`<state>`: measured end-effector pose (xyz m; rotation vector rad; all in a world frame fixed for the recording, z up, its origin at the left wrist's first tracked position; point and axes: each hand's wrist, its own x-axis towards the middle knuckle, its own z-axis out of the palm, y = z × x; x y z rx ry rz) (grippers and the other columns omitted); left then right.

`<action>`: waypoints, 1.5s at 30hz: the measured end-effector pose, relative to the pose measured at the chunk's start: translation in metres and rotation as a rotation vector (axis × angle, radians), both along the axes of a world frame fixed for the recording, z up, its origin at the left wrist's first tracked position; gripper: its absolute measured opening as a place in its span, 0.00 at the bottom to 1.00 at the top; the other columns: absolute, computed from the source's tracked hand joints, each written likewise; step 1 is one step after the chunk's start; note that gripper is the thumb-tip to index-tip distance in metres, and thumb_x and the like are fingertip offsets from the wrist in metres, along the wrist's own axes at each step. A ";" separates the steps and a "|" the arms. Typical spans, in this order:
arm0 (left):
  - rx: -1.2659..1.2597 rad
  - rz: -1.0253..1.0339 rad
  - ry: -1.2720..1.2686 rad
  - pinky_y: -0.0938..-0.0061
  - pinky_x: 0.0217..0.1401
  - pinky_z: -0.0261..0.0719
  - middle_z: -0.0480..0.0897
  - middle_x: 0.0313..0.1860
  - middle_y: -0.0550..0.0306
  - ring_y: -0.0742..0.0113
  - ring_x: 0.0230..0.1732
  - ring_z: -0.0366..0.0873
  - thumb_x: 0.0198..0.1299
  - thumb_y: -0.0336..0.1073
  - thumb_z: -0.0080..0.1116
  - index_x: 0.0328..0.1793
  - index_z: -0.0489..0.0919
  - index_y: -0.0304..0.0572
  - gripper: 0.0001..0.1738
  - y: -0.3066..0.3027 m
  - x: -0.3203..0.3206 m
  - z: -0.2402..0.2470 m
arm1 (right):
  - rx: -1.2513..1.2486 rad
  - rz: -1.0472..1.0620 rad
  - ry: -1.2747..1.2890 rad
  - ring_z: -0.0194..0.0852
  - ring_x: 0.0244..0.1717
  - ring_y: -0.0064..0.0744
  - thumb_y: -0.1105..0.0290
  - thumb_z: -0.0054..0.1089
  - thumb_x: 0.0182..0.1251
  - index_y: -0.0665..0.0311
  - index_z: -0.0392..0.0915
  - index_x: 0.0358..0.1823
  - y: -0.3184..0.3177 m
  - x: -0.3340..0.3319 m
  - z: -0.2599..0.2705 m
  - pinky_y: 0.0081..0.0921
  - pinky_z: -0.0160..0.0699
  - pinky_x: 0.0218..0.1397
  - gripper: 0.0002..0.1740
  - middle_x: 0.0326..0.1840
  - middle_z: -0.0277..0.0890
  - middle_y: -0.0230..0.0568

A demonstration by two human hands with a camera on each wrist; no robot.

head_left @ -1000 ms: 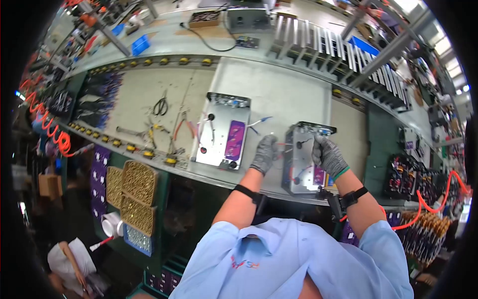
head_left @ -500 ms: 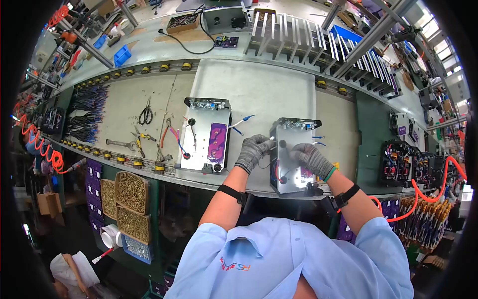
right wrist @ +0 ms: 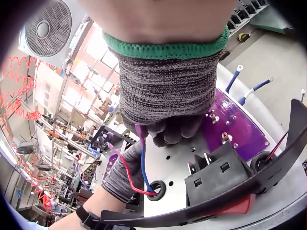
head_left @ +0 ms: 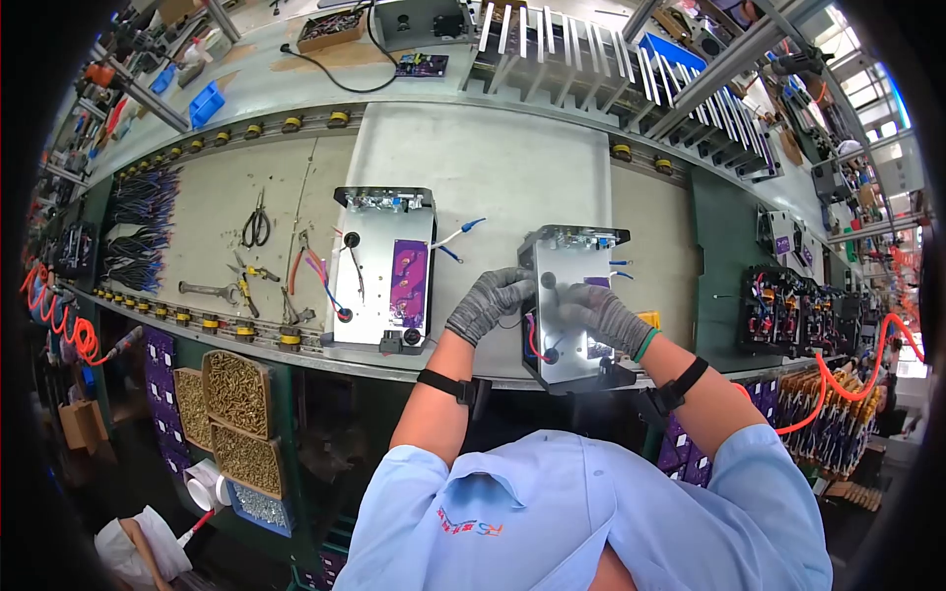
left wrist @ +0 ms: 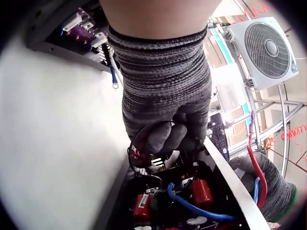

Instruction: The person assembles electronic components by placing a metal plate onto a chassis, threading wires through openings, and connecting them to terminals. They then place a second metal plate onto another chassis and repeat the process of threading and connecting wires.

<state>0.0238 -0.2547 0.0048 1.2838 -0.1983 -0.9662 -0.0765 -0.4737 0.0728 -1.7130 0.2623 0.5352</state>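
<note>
Both hands wear grey knit gloves. In the head view, a metal chassis (head_left: 567,340) with a black end panel stands at the bench's front edge. My left hand (head_left: 490,305) is at its left side; the left wrist view shows curled fingers (left wrist: 165,136) at the open side, gripping a thin black wire (left wrist: 132,148) that loops round them. Red capacitors (left wrist: 201,193) sit inside. My right hand (head_left: 603,315) bends over the top plate, fingertips (right wrist: 172,136) close to it; I cannot tell whether they pinch anything. Red and blue wires (right wrist: 143,167) leave a black grommet (right wrist: 157,190) nearby.
A second chassis (head_left: 370,286) with a purple board stands to the left. Pliers (head_left: 299,261), scissors (head_left: 256,227) and a wrench (head_left: 209,291) lie farther left. Bins of screws (head_left: 236,394) hang below the bench edge. Metal panels (head_left: 562,49) stand in a rack behind.
My left hand has moved from beside the chassis to its open left side. The right hand has shifted from the chassis's upper right to the plate's middle. The head view has swung right.
</note>
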 end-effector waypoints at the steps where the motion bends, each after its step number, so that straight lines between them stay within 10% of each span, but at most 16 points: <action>1: -0.016 0.029 0.045 0.83 0.30 0.66 0.84 0.35 0.64 0.81 0.28 0.68 0.63 0.47 0.66 0.55 0.84 0.38 0.22 0.000 -0.002 0.002 | 0.016 -0.025 0.013 0.70 0.32 0.22 0.66 0.65 0.69 0.68 0.82 0.37 0.002 -0.001 0.000 0.26 0.74 0.37 0.10 0.29 0.76 0.30; 10: -0.112 -0.054 -0.004 0.83 0.30 0.66 0.82 0.34 0.67 0.83 0.28 0.68 0.64 0.45 0.64 0.58 0.84 0.40 0.21 0.002 0.000 0.002 | -0.002 -0.042 -0.013 0.71 0.31 0.21 0.66 0.65 0.68 0.68 0.82 0.38 0.002 -0.002 -0.005 0.26 0.75 0.36 0.11 0.28 0.77 0.31; 14: -0.063 -0.132 -0.170 0.76 0.48 0.78 0.85 0.36 0.61 0.75 0.39 0.78 0.61 0.40 0.64 0.56 0.85 0.36 0.20 -0.004 0.004 0.007 | -0.017 -0.004 -0.021 0.72 0.31 0.21 0.66 0.65 0.68 0.68 0.83 0.39 0.001 -0.003 -0.001 0.26 0.76 0.36 0.11 0.29 0.78 0.33; 24: -0.111 0.173 0.256 0.74 0.45 0.82 0.86 0.40 0.57 0.69 0.39 0.82 0.54 0.30 0.68 0.52 0.83 0.33 0.19 -0.033 -0.019 -0.014 | -0.010 0.009 -0.018 0.72 0.36 0.24 0.66 0.63 0.68 0.70 0.83 0.38 0.007 0.000 0.012 0.27 0.76 0.43 0.12 0.34 0.79 0.35; 31: 0.272 0.168 -0.380 0.72 0.41 0.81 0.86 0.33 0.53 0.67 0.33 0.82 0.55 0.43 0.72 0.47 0.86 0.33 0.20 -0.012 -0.010 0.036 | -0.087 0.122 -0.062 0.75 0.40 0.28 0.63 0.60 0.69 0.71 0.81 0.41 0.010 0.002 0.028 0.28 0.76 0.50 0.15 0.37 0.76 0.37; 39: -0.287 0.110 0.282 0.82 0.31 0.72 0.81 0.32 0.65 0.78 0.30 0.75 0.58 0.36 0.70 0.50 0.82 0.39 0.16 -0.022 -0.009 0.010 | 0.003 0.120 -0.030 0.74 0.46 0.26 0.66 0.63 0.69 0.69 0.82 0.42 0.008 0.000 0.017 0.27 0.76 0.53 0.11 0.42 0.74 0.34; 45: -0.173 0.144 0.298 0.81 0.27 0.70 0.79 0.27 0.67 0.78 0.25 0.73 0.58 0.35 0.70 0.47 0.83 0.39 0.13 -0.021 -0.011 0.013 | 0.000 0.054 -0.029 0.73 0.39 0.25 0.64 0.66 0.68 0.71 0.83 0.43 0.006 -0.001 0.005 0.27 0.76 0.47 0.14 0.38 0.77 0.33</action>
